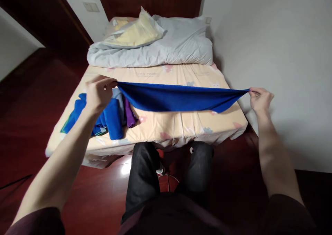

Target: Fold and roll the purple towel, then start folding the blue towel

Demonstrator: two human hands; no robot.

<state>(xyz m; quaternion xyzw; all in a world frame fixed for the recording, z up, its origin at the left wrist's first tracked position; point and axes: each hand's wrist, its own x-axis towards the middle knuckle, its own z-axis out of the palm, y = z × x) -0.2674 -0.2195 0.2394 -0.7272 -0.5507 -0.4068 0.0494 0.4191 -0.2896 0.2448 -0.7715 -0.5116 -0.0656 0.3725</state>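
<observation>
Head view. My left hand [100, 91] pinches one end of a blue towel [178, 98], thumb and fingers closed on its top edge. My right hand [259, 98] grips the other end the same way, fingertips clamped on the corner. Arms spread wide, left and right.

Towel: deep, even blue, matte, soft-looking nap. It hangs in the air between my hands, above the near half of the bed [181, 124], not touching it. Top edge is pulled nearly straight from hand to hand. Lower edge sags in a shallow curve, deepest a little right of the middle. It narrows to a point at the right hand and is fuller at the left. I cannot tell whether it is a single layer or doubled.

Bed: pale yellow sheet with small pastel prints. A grey duvet [178, 45] is bunched at the far end, with a yellowish pillow [135, 33] lying on it.

Left part of the bed, under my left hand: a pile of cloths [111, 119], mostly blue, and a purple cloth [129, 113] just beside it to the right. The held towel partly hides their far edges.

My legs in dark trousers stand against the near edge of the bed, on a dark red floor
</observation>
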